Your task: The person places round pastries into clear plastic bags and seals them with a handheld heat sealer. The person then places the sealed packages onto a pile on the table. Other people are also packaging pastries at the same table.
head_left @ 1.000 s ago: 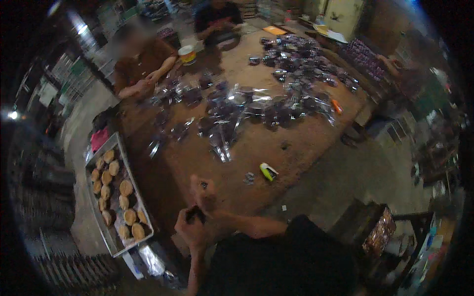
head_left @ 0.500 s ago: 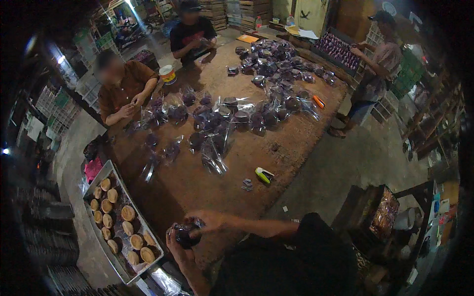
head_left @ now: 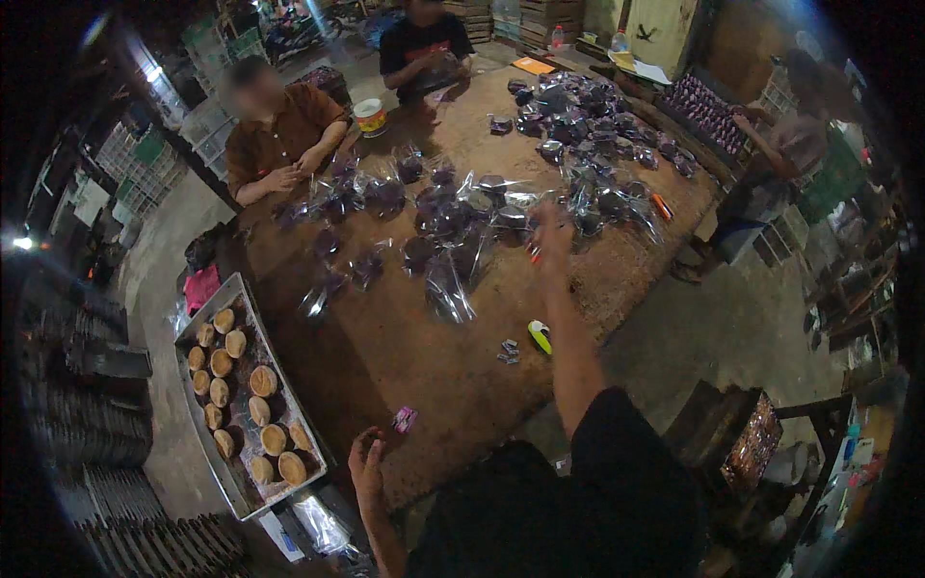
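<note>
My right arm stretches out over the brown table (head_left: 482, 385). My right hand (head_left: 551, 231) is at the near edge of a spread of dark round items in clear plastic bags (head_left: 443, 217); its fingers are blurred, so a hold cannot be made out. A small orange piece (head_left: 535, 256) shows beside it. Near the table's front edge, my left hand (head_left: 367, 462) is open with fingers apart and nothing in it. A small pink and purple packet (head_left: 405, 419) lies just beyond its fingertips. Partly behind my right forearm lies a green stapler (head_left: 541, 336), beside small metallic strips (head_left: 509, 353).
A metal tray (head_left: 281, 495) with several round browned buns stands left of the table. An orange tool (head_left: 662, 207) lies by the right edge. Two people sit at the far left side, near a white and yellow tub (head_left: 369, 118). Another stands right, by a filled tray (head_left: 708, 111).
My hands have parted from the dark wrapped item they held together. The right hand has swung far forward to the bagged items; the left has opened. The view has shifted slightly.
</note>
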Tool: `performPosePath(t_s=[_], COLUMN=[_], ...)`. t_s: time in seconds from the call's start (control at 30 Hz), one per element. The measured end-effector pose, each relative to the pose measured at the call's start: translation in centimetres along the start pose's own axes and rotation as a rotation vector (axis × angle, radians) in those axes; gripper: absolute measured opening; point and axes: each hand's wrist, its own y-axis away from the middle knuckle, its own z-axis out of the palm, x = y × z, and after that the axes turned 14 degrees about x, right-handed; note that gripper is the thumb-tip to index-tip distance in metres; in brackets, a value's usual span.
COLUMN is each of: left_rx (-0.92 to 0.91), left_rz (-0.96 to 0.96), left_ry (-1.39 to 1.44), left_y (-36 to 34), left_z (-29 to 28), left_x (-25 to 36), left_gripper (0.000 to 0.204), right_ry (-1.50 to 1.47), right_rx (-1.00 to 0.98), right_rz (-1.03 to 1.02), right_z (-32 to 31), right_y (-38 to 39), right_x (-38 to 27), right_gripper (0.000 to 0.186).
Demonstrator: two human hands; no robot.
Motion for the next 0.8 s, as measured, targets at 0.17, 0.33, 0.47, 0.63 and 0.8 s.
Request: performPosePath(t_s=[0.17, 0.33, 0.47, 0.63, 0.8], left_rx=[-0.038, -0.169, -0.081, 0.095, 0.014], left_rz=[0.034, 0.116, 0.188, 0.479, 0.256], left_ry=[-0.267, -0.25, -0.491, -0.344, 0.054], left_y=[0.6, 0.0, 0.6, 0.6, 0.0], left_z=[1.2, 1.4, 2.0, 2.5, 1.3], left_x=[0.0, 0.2, -0.2, -0.3, 0.0], left_gripper=[0.028, 0.034, 0.042, 0.062, 0.07], right_ry=[0.408, 0.605, 0.076, -0.195, -0.255], right_rx=[-0.103, -0.55, -0.649, -1.076, -1.212], right_rz=[-0.246, -0.011, 0.145, 0.718, 0.621], right_z=[3.0, 2.8, 4.0, -0.9, -0.8], right_y=[10.6, 16.9, 20.1, 27.6, 30.5], right_x=[4.9, 6.8, 1.8, -9.7, -16.5], right_gripper=[0.053, 0.039, 0.022, 0.021, 0.026])
